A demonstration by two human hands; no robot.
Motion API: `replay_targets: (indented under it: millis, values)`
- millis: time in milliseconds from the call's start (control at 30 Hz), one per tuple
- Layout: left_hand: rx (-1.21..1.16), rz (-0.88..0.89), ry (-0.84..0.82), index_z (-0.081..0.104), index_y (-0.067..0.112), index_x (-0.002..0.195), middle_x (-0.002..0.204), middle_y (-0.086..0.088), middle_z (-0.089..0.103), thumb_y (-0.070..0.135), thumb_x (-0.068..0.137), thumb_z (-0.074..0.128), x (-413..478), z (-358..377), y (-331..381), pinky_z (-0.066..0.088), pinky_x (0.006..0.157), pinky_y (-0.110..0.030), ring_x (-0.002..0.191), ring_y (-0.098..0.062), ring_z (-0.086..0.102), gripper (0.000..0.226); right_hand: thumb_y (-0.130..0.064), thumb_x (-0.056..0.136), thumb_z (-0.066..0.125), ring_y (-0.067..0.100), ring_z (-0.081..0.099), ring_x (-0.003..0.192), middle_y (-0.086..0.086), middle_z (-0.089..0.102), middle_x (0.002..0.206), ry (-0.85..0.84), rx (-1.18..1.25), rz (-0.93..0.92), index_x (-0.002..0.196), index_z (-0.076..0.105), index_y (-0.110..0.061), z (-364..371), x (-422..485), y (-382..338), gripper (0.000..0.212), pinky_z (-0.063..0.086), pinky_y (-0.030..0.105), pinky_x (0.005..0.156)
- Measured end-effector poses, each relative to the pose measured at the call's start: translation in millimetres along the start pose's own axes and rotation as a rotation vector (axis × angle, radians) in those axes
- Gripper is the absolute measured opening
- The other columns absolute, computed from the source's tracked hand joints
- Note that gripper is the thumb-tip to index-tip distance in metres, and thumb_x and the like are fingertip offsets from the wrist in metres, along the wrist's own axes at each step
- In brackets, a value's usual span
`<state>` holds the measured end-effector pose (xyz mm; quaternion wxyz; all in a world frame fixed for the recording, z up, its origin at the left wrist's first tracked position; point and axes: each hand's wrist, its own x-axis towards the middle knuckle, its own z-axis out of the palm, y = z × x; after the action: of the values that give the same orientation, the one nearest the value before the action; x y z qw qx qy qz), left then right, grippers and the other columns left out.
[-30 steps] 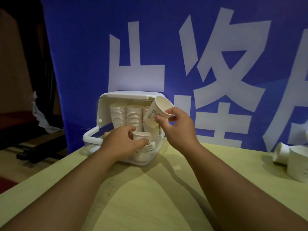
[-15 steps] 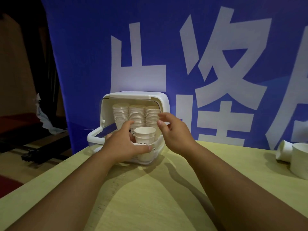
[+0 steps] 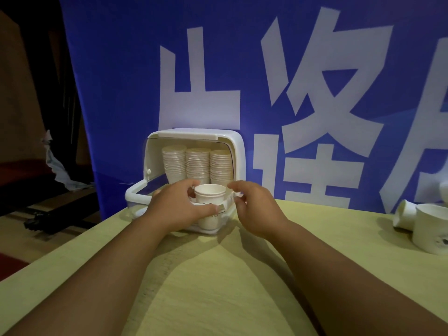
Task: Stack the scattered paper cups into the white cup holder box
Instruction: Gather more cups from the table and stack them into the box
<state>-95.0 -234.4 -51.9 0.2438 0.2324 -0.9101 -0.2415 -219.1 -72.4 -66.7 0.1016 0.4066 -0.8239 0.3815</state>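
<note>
The white cup holder box (image 3: 238, 151) stands open at the back of the yellow table, with three tall stacks of paper cups (image 3: 197, 164) inside. In its front tray stands a short stack of nested cups (image 3: 210, 196), mouths up. My left hand (image 3: 178, 206) curls around this short stack, thumb across its front. My right hand (image 3: 252, 207) hovers just right of the stack with relaxed fingers, holding nothing. Two loose paper cups lie at the table's right edge: one upright cup (image 3: 430, 230) and one tipped cup (image 3: 404, 215).
A blue banner (image 3: 303, 81) with large white characters hangs directly behind the box. The yellow table (image 3: 230, 287) stretches toward me. Left of the table is a dark floor area with a crumpled white cloth (image 3: 57, 166).
My right hand set the cup it held onto the short stack in the front tray, let go and drew back slightly to the right. My left hand stayed on the stack.
</note>
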Motion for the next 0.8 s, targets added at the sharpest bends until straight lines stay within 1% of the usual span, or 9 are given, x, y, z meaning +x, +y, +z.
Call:
replay_targets:
  millis: [67, 133, 200, 333, 433, 500, 667, 733, 800]
  values:
    - [-0.001, 0.038, 0.071, 0.059, 0.039, 0.129, 0.120, 0.017, 0.062, 0.084, 0.057, 0.065, 1, 1, 4, 0.053, 0.098, -0.046, 0.111, -0.014, 0.059, 0.085, -0.020, 0.100, 0.062, 0.012, 0.063, 0.102, -0.009, 0.067, 0.121, 0.055, 0.001, 0.042, 0.126, 0.067, -0.029, -5, -3, 7, 0.028, 0.052, 0.025, 0.091]
    - [0.057, 0.120, 0.197, 0.064, 0.036, 0.109, 0.110, 0.016, 0.058, 0.065, 0.073, 0.070, -1, 3, 13, 0.046, 0.100, -0.043, 0.106, -0.013, 0.054, 0.047, -0.021, 0.100, 0.061, 0.010, 0.064, 0.086, -0.008, 0.070, 0.104, 0.096, -0.011, 0.095, 0.114, 0.070, -0.025, -11, -6, 16, 0.017, 0.054, 0.022, 0.081]
    - [0.158, 0.203, 0.323, 0.063, 0.034, 0.095, 0.101, 0.012, 0.053, 0.048, 0.084, 0.070, -3, 7, 23, 0.040, 0.098, -0.039, 0.102, -0.014, 0.048, 0.020, -0.021, 0.101, 0.061, 0.011, 0.062, 0.081, -0.006, 0.069, 0.095, 0.114, -0.029, 0.162, 0.107, 0.070, -0.023, -17, -10, 26, 0.012, 0.053, 0.022, 0.077]
    - [0.206, 0.382, 0.376, 0.061, 0.026, 0.076, 0.081, 0.010, 0.054, 0.034, 0.088, 0.068, -12, 24, 40, 0.044, 0.078, -0.037, 0.082, -0.018, 0.052, 0.016, -0.021, 0.099, 0.063, 0.011, 0.062, 0.083, -0.007, 0.067, 0.097, 0.132, -0.104, 0.285, 0.110, 0.069, -0.024, -42, -31, 52, 0.013, 0.057, 0.027, 0.085]
    - [0.183, 0.456, 0.273, 0.058, 0.025, 0.074, 0.075, 0.011, 0.054, 0.033, 0.089, 0.067, -24, 44, 59, 0.039, 0.066, -0.032, 0.074, -0.018, 0.054, 0.019, -0.022, 0.099, 0.064, 0.010, 0.062, 0.082, -0.009, 0.066, 0.096, 0.178, -0.170, 0.369, 0.110, 0.069, -0.026, -79, -56, 79, 0.013, 0.057, 0.025, 0.082]
    - [0.175, 0.419, 0.105, 0.058, 0.027, 0.075, 0.080, 0.013, 0.058, 0.035, 0.091, 0.063, -31, 60, 75, 0.039, 0.064, -0.029, 0.077, -0.012, 0.055, 0.018, -0.022, 0.099, 0.062, 0.009, 0.061, 0.082, -0.008, 0.067, 0.095, 0.205, -0.224, 0.415, 0.108, 0.068, -0.025, -107, -76, 98, 0.011, 0.057, 0.026, 0.079]
    - [-0.001, 0.353, -0.359, 0.068, 0.030, 0.083, 0.088, 0.012, 0.066, 0.019, 0.086, 0.066, -45, 106, 120, 0.053, 0.072, -0.021, 0.080, -0.005, 0.062, 0.011, -0.022, 0.098, 0.064, 0.009, 0.061, 0.073, -0.009, 0.064, 0.081, 0.588, -0.230, 0.465, 0.099, 0.069, -0.021, -180, -126, 140, 0.005, 0.055, 0.029, 0.069]
    - [-0.109, 0.314, -0.449, 0.069, 0.028, 0.089, 0.088, 0.009, 0.068, 0.021, 0.083, 0.072, -53, 127, 147, 0.053, 0.072, -0.021, 0.078, -0.006, 0.063, 0.009, -0.023, 0.097, 0.063, 0.012, 0.060, 0.072, -0.006, 0.065, 0.080, 0.697, -0.249, 0.488, 0.099, 0.069, -0.020, -207, -138, 156, 0.007, 0.053, 0.032, 0.066]
    - [-0.150, 0.299, -0.488, 0.063, 0.027, 0.106, 0.092, 0.007, 0.067, 0.025, 0.084, 0.074, -59, 149, 179, 0.053, 0.075, -0.025, 0.080, -0.008, 0.064, 0.025, -0.022, 0.098, 0.061, 0.013, 0.059, 0.070, -0.006, 0.063, 0.078, 0.752, -0.263, 0.522, 0.103, 0.066, -0.020, -226, -149, 170, 0.008, 0.056, 0.036, 0.065]
